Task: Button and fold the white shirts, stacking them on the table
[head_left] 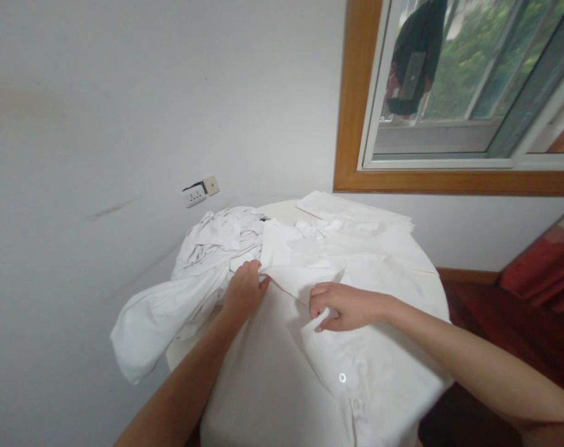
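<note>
A white shirt (277, 366) lies spread over the round white table (284, 213), its lower part hanging over the near edge. Small round buttons (342, 377) show on a strip of its cloth near the front. My left hand (247, 287) pinches a bit of the shirt at its left side, beside the crumpled cloth. Closed around a folded edge of the same shirt, my right hand (335, 305) lifts it slightly near the middle. A raised fold of fabric runs between the two hands.
Crumpled white clothes (211, 245) fill the table's left side, with one part (142, 329) hanging off the edge. Behind stands a white wall with a loose power socket (195, 195). A wood-framed window (356, 124) is at upper right, and a red curtain (546, 267) hangs at far right.
</note>
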{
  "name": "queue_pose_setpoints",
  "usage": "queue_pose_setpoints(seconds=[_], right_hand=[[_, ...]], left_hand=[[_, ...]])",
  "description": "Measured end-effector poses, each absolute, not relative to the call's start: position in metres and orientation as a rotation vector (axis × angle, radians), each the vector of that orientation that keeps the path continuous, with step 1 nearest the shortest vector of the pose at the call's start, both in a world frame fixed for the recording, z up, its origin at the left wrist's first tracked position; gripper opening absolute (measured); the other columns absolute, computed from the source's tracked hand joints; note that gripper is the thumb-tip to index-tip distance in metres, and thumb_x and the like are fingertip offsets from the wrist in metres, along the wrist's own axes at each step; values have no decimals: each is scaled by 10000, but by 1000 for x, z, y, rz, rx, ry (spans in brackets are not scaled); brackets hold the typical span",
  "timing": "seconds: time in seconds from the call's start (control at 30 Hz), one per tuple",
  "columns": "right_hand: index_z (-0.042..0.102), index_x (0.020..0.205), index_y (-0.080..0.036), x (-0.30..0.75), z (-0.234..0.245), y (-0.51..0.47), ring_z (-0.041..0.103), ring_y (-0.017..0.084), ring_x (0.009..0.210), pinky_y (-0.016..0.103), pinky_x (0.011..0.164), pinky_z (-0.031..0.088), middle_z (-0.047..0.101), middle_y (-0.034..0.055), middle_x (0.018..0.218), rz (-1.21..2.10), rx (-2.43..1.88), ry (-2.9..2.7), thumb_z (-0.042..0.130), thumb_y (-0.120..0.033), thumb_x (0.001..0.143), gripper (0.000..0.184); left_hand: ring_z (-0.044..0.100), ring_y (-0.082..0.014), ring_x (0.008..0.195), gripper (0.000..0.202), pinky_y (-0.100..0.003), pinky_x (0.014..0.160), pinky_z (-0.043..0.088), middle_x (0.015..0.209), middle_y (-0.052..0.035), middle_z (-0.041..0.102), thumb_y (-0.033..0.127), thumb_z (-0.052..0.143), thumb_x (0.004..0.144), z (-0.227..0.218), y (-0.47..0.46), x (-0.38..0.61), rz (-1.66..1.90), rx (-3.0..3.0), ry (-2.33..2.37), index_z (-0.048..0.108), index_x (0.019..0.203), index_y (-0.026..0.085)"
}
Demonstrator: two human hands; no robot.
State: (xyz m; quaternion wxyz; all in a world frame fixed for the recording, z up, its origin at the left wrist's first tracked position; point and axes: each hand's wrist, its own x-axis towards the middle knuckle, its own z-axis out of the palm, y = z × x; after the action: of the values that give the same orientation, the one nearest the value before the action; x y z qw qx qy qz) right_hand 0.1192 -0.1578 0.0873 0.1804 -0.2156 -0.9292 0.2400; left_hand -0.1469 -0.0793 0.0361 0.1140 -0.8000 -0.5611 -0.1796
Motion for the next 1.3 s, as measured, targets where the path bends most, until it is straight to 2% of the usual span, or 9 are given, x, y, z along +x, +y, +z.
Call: queue_pose_setpoints(seconds=[0.1, 0.27, 0.47, 0.6, 0.73, 0.83, 0.97, 1.1, 1.3], right_hand=[[615, 907, -176, 133, 101, -169, 561, 158, 850, 271, 790, 440, 610, 48, 909, 805, -673, -2516, 608, -191, 808, 100], [593, 898, -205, 163, 118, -185, 585, 152, 795, 264, 748, 453, 647, 15, 890, 950, -799, -2423, 543, -105, 736, 196], [638, 1005, -220, 222, 133, -205, 621, 215, 842, 344, 798, 471, 669, 67, 909, 964, -1036, -2213, 553, -264, 814, 213], [692, 868, -223, 270, 132, -218, 624, 226, 774, 347, 737, 477, 666, 99, 844, 957, -1122, -2088, 544, -430, 860, 255], [698, 777, -212, 303, 119, -230, 623, 234, 808, 363, 774, 464, 662, 126, 828, 954, -1177, -2055, 491, -541, 882, 403], [703, 854, -204, 308, 104, -238, 628, 237, 847, 365, 802, 463, 673, 129, 867, 1107, -1266, -2049, 478, -520, 897, 390], [699, 923, -208, 300, 83, -248, 626, 241, 883, 362, 824, 471, 684, 106, 917, 1235, -1399, -2026, 520, -452, 882, 306], [699, 864, -188, 302, 67, -250, 625, 231, 853, 344, 803, 475, 680, 92, 872, 1180, -1395, -2039, 517, -421, 878, 297], [663, 739, -155, 318, 58, -244, 607, 209, 727, 319, 714, 471, 653, 90, 745, 1021, -1298, -2022, 504, -516, 868, 415]], left_hand=[[531, -272, 1023, 275, -373, 897, 431, 1041, -144, 568, 321, 476, 892, 31, -81, -148, -493, -2325, -1613, 513, 1091, 134], [536, -267, 956, 205, -369, 826, 449, 987, -124, 557, 333, 469, 893, 34, -85, -145, -377, -2314, -1632, 542, 977, 161], [541, -249, 955, 82, -353, 810, 450, 962, -88, 555, 186, 489, 812, 40, -84, -140, -389, -2360, -1657, 509, 889, 209], [572, -243, 952, 124, -335, 803, 451, 943, -91, 575, 145, 434, 813, 44, -85, -138, -526, -2315, -1721, 459, 915, 211], [641, -237, 802, 187, -304, 656, 431, 843, -61, 617, 173, 377, 867, 53, -87, -137, -610, -2242, -1969, 391, 1050, 208], [665, -246, 750, 241, -294, 604, 402, 788, -48, 648, 234, 370, 901, 57, -90, -135, -511, -2288, -2055, 348, 1139, 200], [670, -240, 810, 214, -282, 618, 399, 888, -60, 677, 266, 446, 874, 55, -95, -131, -292, -2364, -1983, 407, 1081, 230], [650, -219, 801, 182, -286, 631, 404, 918, -49, 661, 226, 393, 888, 55, -93, -135, -299, -2295, -1941, 448, 1061, 236], [577, -232, 943, 204, -298, 700, 427, 990, -87, 596, 207, 388, 896, 66, -87, -147, -412, -2054, -1799, 525, 1047, 201]])
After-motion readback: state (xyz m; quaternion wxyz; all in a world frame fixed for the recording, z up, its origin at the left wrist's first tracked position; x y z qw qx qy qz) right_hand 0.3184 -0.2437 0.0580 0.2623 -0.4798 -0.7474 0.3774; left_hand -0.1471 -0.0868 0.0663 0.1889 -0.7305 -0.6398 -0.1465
